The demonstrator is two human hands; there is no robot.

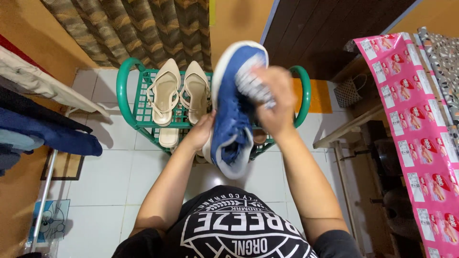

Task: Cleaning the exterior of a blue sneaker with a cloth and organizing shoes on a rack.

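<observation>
Head view: my left hand [203, 130] grips the blue sneaker [233, 112]; my right hand [273, 102] clutches a blurred cloth [249, 82] against it.

Blue sneaker [233, 110], cream heels [179, 91], green rack [128, 102].

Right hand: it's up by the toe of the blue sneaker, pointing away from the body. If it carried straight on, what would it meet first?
Probably the green shoe rack behind the blue sneaker, near its right rail; the right hand hides depth, so uncertain.
</observation>
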